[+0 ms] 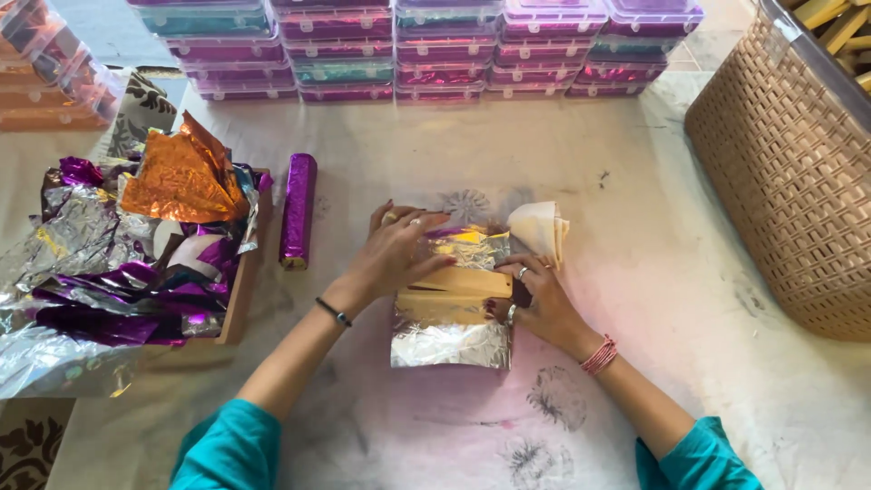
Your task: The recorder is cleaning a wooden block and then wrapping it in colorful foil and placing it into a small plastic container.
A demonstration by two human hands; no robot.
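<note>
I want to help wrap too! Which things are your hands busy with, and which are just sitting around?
In use:
left hand and right hand, both pressing on
the wooden bar
the silver foil sheet under it

Lying about:
wrapped purple bar
pile of loose foil sheets
stacked plastic boxes
woven basket
folded cream paper

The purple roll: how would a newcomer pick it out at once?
Start at the tray heaped with crumpled foil on the left. Just past its right edge lies the purple roll, left of the left hand. It alone is a smooth, tightly wrapped stick.
</note>
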